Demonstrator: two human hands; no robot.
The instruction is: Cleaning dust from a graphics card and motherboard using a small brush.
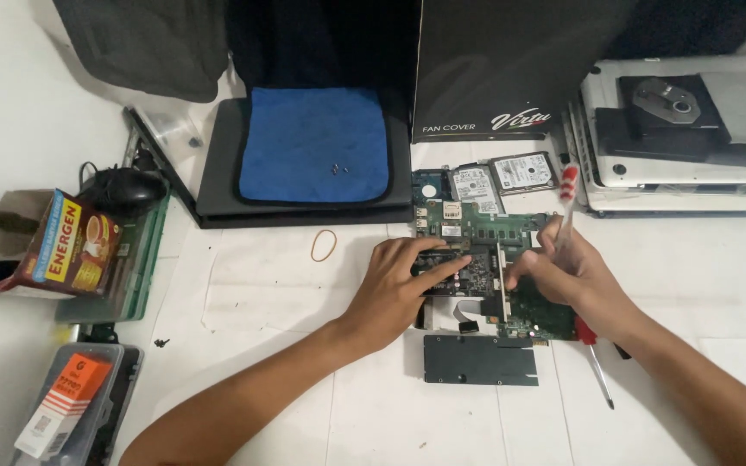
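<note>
— Pressing down, the left hand (399, 280) lies flat, fingers spread on a dark module atop the green motherboard (489, 259)?

— Yes. The right hand (567, 276) is clamped around a red-and-white-handled screwdriver (566, 203), held nearly upright (tip hidden behind the fingers).

— And the board?

— Green, crowded with chips, lying on the white table (304, 293), just above a black cover plate (480, 359), below two hard drives (501, 179).

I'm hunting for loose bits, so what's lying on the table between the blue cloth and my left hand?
In the head view, a rubber band lies on the white paper between the blue cloth and the left hand; otherwise that stretch looks bare.
</note>
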